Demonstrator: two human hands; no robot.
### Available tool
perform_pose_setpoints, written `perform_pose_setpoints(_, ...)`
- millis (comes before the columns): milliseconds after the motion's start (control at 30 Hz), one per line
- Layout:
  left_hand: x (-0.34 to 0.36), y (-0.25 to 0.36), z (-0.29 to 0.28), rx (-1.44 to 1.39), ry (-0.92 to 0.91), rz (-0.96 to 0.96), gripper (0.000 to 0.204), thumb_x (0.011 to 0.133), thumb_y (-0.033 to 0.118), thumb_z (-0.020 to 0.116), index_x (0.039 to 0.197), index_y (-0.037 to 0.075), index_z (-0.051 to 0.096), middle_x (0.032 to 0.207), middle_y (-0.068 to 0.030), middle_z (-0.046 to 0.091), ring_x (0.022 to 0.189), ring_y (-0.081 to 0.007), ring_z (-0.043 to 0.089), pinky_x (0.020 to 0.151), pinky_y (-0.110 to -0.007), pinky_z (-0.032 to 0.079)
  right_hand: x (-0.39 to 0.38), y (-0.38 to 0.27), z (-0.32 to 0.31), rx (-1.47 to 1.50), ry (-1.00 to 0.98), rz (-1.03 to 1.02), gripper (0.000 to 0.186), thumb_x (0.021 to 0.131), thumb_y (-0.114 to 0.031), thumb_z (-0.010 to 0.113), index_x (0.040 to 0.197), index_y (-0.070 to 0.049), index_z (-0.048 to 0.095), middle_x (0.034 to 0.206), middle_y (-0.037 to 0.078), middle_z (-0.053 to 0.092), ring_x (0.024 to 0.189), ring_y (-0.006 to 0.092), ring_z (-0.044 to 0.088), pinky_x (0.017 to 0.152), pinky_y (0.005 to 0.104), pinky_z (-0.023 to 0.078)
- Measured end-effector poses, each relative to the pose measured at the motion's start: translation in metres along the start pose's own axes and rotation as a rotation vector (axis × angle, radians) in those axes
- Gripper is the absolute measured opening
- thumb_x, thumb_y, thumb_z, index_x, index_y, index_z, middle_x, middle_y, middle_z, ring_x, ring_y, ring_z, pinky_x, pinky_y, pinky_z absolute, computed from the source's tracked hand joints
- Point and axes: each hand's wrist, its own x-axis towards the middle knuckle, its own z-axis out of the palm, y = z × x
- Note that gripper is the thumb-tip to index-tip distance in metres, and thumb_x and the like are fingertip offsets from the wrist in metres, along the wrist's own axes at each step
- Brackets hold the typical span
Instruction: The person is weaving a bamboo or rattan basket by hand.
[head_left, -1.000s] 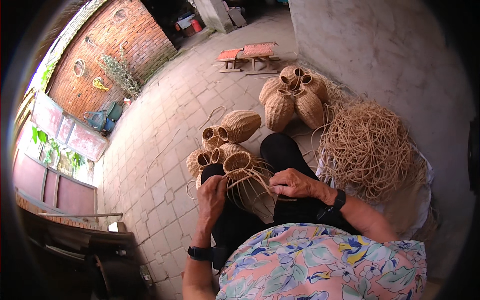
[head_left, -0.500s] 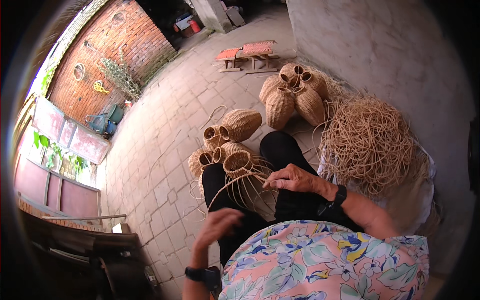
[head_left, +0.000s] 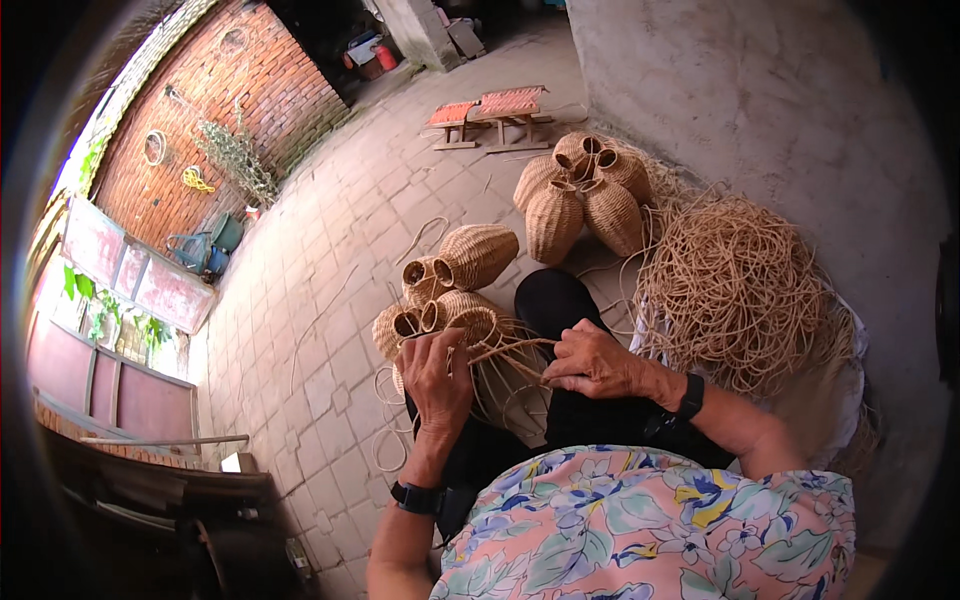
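A twisted straw cord runs between my two hands above my knees. My right hand is closed, pinching the cord's right part between thumb and fingers. My left hand bends its fingers around the cord's left end, close against the mouth of a woven straw basket; its fingertips are partly hidden. Loose strands hang from the cord over my lap. More rounded baskets with open necks, among them a long one, lie grouped just beyond my left knee.
A big tangled heap of straw cord lies on the right by the grey wall. Several finished baskets stand bunched beside it. Two low stools with red woven seats stand farther off on the paved floor.
My left hand has moved up and forward from beside my lap to the cord by the basket mouth, closing there. My right hand has shifted slightly right, still pinching the cord.
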Motion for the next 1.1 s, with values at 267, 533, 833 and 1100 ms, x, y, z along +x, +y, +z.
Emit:
perform_pose_setpoints(267, 0.003, -0.002, -0.008, -0.016, -0.029, -0.048, 0.008, 0.082, 0.013, 0.069, 0.09, 0.01, 0.068, 0.089, -0.0044, 0.067, 0.087, -0.0241, 0.058, 0.086, -0.038, 0.038, -0.003, -0.003, -0.003, -0.141, -0.108, 0.016, 0.013, 0.081, -0.022, 0.07, 0.092, -0.018, 0.075, 0.074, -0.001, 0.058, 0.081, 0.019, 0.055, 0.081, 0.0376, 0.036)
perform_pose_setpoints(533, 0.021, -0.027, 0.006, -0.264, -0.53, -0.165, 0.025, 0.086, 0.029, 0.062, 0.087, 0.007, 0.073, 0.082, -0.0094, 0.07, 0.079, -0.0263, 0.063, 0.086, -0.039, 0.041, 0.0, -0.002, -0.031, 0.029, 0.58, 0.175, 0.034, 0.08, -0.005, 0.071, 0.113, -0.008, 0.065, 0.11, 0.01, 0.06, 0.094, 0.0264, 0.06, 0.084, 0.0378, 0.051)
perform_pose_setpoints(833, 0.022, -0.041, 0.005, -0.448, -0.546, -0.1, 0.024, 0.085, 0.027, 0.064, 0.086, 0.004, 0.072, 0.082, -0.0079, 0.069, 0.081, -0.0251, 0.062, 0.087, -0.037, 0.042, -0.009, 0.015, -0.016, 1.073, 0.028, 0.887, 0.041, 0.089, -0.02, 0.068, 0.12, 0.004, 0.055, 0.075, 0.008, 0.064, 0.051, 0.0104, 0.06, 0.038, 0.0194, 0.043)
perform_pose_setpoints(1100, 0.014, -0.041, -0.006, -0.521, -0.485, -0.193, 0.021, 0.081, 0.026, 0.069, 0.082, 0.005, 0.072, 0.082, -0.0055, 0.069, 0.082, -0.0227, 0.06, 0.087, -0.036, 0.042, 0.023, -0.004, 0.007, 1.297, 0.106, 0.771, 0.023, 0.092, -0.019, 0.066, 0.108, -0.004, 0.061, 0.08, 0.004, 0.066, 0.067, 0.0091, 0.064, 0.056, 0.0214, 0.051)
